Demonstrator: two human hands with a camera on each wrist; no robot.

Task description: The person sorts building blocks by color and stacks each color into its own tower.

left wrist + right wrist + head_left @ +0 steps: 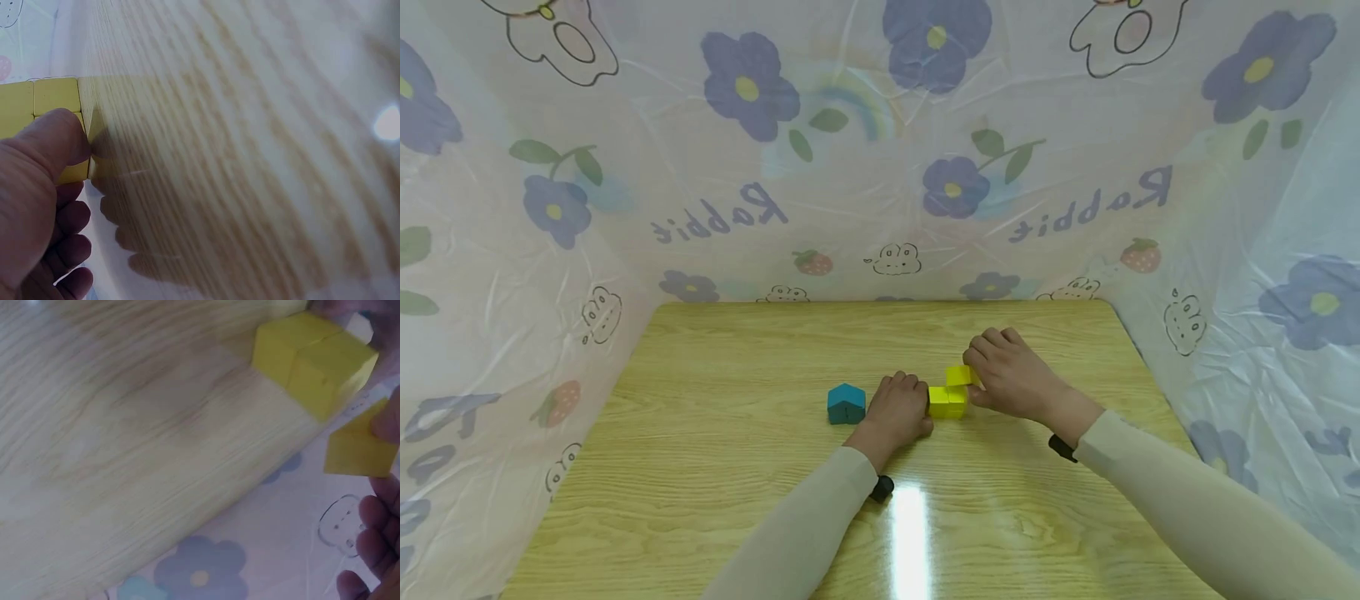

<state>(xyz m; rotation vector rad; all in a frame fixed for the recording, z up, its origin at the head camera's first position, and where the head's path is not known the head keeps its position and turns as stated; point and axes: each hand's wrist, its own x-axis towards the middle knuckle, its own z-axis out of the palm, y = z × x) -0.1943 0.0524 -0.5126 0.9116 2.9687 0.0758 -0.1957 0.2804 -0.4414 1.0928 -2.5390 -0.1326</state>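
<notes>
Two yellow blocks (947,403) stand side by side on the wooden table, right of my left hand (895,408). In the left wrist view, my left thumb (62,140) lies across the face of a yellow block (76,170), with the fingers curled at the far side. My right hand (1011,375) pinches another yellow block (958,375) between thumb and fingers. In the right wrist view, this pinched block (359,450) shows apart from the pair (312,359). A blue house-shaped block (846,404) sits just left of my left hand.
The wooden table (737,483) ends at a back edge against a patterned curtain (850,183), which also hangs along both sides. A bright light reflection (910,542) lies on the tabletop near the front.
</notes>
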